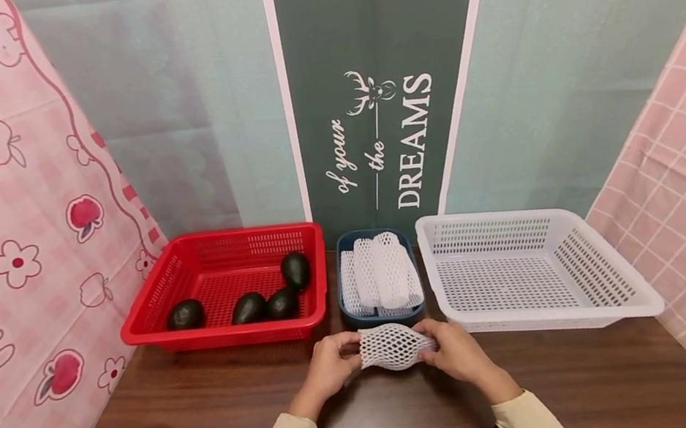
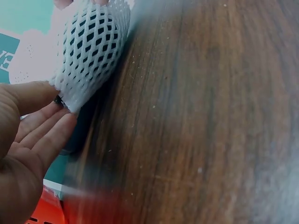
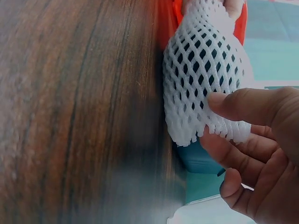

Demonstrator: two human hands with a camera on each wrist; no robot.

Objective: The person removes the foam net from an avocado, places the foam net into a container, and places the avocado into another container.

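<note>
A white foam net sleeve [image 1: 392,346] with a dark avocado showing through its mesh is held just above the table, in front of the blue box. My left hand [image 1: 332,365] pinches the sleeve's left end between thumb and fingers. At the opposite end, my right hand [image 1: 458,350] grips the sleeve's edge, its thumb [image 3: 229,103] on the mesh and the index finger under the rim. The sleeve [image 2: 91,46] bulges in the middle and narrows towards its ends. Most of the avocado is hidden by the netting.
A red basket [image 1: 228,335] with several avocados [image 1: 295,271] stands at the left. The blue box [image 1: 352,318] behind my hands holds several folded foam net sleeves [image 1: 385,274]. At the right is a white basket [image 1: 493,280]. Fabric hangings enclose the wooden table [image 1: 401,427].
</note>
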